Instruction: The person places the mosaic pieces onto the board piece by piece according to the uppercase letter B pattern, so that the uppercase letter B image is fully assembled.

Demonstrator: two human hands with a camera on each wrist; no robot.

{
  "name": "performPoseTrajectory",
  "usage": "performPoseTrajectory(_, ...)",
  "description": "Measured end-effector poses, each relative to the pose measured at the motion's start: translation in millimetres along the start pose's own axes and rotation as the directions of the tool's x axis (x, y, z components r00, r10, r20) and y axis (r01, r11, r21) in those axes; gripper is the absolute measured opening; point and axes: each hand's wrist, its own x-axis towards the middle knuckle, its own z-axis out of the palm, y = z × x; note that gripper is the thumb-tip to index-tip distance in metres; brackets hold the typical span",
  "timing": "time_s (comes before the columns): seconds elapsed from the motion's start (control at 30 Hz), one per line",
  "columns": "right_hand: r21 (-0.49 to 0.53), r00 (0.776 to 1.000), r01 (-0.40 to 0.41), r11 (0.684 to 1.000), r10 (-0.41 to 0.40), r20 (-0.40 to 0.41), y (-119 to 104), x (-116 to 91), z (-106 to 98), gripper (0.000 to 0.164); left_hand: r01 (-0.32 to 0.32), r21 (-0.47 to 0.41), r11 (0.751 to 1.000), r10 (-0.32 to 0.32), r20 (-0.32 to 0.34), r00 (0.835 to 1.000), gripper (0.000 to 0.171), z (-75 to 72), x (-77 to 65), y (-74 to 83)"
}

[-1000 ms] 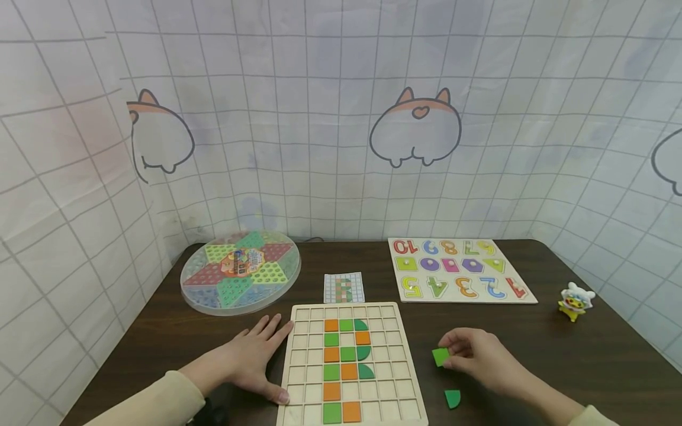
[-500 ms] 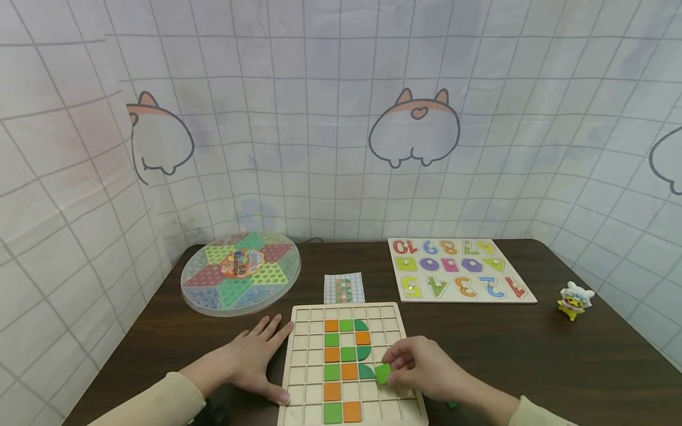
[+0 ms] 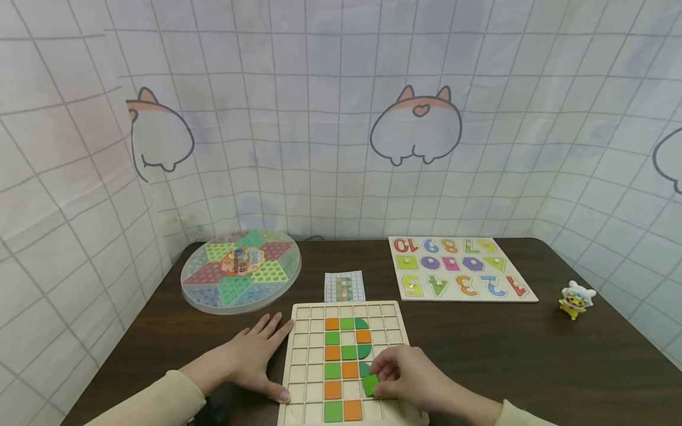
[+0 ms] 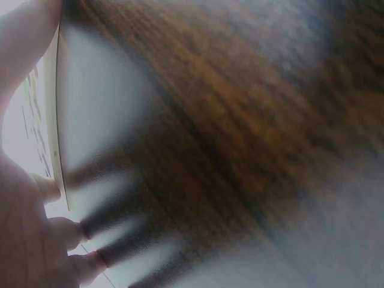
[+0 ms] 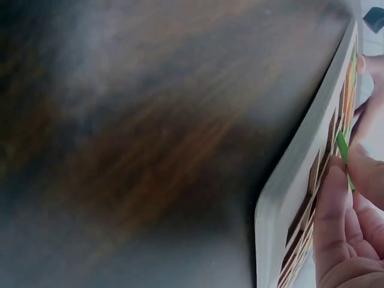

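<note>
A wooden grid board (image 3: 307,375) lies at the front of the table, with orange and green square tiles and dark green quarter-round tiles set in its middle columns. My right hand (image 3: 414,378) pinches a light green square tile (image 3: 370,386) between thumb and fingers over the lower right part of the grid. In the right wrist view the green tile (image 5: 342,147) is seen nearly edge-on, tilted above the board. My left hand (image 3: 250,358) lies with fingers spread beside the board, its thumb and index fingertip touching the left edge.
A small pattern card (image 3: 344,287) lies just behind the board. At the back left is a round Chinese checkers board (image 3: 241,271). A number and shape puzzle (image 3: 460,269) sits back right, near a small toy figure (image 3: 576,300) on the dark table (image 3: 511,337).
My right hand has carried the green square tile leftward from the table over the board, then slightly lower. The quarter-round tile on the table is now out of sight. My left hand stays put.
</note>
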Motion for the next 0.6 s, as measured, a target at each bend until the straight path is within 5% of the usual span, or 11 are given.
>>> performPoseTrajectory(0.6, -0.125, 0.997, 0.053, 0.991, -0.059, -0.042, -5, 0, 9, 0.011, -0.006, 0.011, 1.000, 0.006, 0.032, 0.999, 0.132, -20.7, -19.8, 26.0)
